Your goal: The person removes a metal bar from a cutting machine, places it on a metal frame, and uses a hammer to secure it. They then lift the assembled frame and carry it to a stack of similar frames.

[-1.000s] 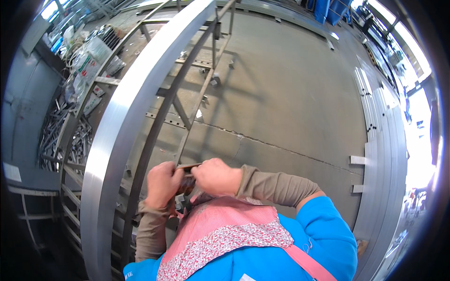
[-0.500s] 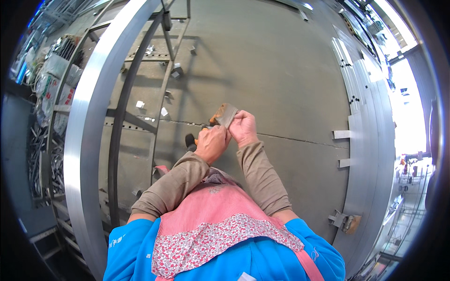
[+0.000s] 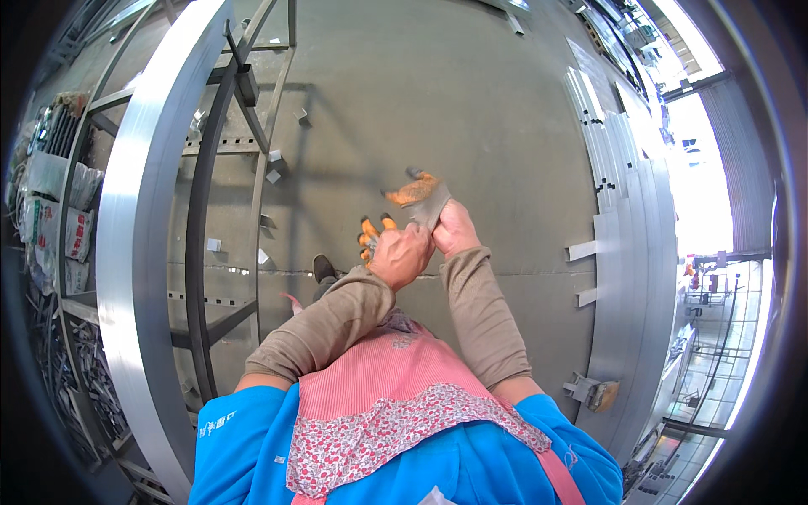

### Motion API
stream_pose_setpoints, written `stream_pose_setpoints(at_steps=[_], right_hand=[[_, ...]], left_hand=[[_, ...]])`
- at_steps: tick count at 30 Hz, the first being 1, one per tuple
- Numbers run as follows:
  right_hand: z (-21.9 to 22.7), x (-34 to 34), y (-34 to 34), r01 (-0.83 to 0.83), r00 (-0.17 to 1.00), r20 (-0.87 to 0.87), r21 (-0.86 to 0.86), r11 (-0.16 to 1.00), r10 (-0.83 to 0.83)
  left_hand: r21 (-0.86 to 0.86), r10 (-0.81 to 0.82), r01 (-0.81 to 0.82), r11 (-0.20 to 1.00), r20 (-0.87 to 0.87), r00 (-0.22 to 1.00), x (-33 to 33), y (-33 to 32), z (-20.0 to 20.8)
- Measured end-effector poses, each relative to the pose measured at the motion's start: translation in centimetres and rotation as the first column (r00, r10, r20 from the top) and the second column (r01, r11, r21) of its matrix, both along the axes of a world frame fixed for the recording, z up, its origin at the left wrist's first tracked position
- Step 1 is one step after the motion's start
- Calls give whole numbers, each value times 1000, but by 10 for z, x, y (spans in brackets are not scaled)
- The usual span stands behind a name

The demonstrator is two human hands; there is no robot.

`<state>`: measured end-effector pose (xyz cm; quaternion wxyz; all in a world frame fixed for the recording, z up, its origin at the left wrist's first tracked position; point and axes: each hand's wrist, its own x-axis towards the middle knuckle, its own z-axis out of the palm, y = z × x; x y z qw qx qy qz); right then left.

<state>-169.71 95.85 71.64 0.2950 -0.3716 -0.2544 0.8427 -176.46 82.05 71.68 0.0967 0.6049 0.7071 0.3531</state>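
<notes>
The person stands over a broad grey-brown concrete floor (image 3: 471,109), scuffed and dull, crossed by a thin dark crack (image 3: 522,274) that runs behind the forearms. Above it, in front of the apron (image 3: 379,362), both hands are closed. The right hand (image 3: 455,229) grips the grey cuff of an upper glove (image 3: 415,193), whose orange fingers point away from the body; the left hand (image 3: 402,255), a fist just beside it, meets that cuff and has a lower glove (image 3: 368,238) bunched in it, orange fingertips jutting out on its left side. How the fingers lie beneath the fists cannot be told. A dark shoe (image 3: 322,268) shows on the concrete left of the hands. Along the left stands a dark metal rack (image 3: 202,244) bearing a long, shiny silver beam (image 3: 139,194) that bends with the lens. Small offcuts (image 3: 214,245) dot the floor beneath and beside the rack, and beyond it pale bags (image 3: 50,227) sit above a heap of metal scrap (image 3: 67,362). To the right lie long flat silver profiles (image 3: 631,320), with a small blocky object (image 3: 603,396) at their near edge. Past them, strong light floods a bright opening (image 3: 694,177) beside a ribbed grey panel (image 3: 736,168).
</notes>
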Motion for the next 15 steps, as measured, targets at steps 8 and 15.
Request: stream_pose_setpoints(at_steps=[8, 15], right_hand=[[44, -84, 82, -427, 901, 169, 193, 883, 399], [26, -128, 193, -304, 952, 105, 190, 934, 289]], left_hand=[[-107, 223, -201, 974, 272, 936, -97, 97, 45], [19, 195, -213, 977, 331, 923, -146, 219, 38]])
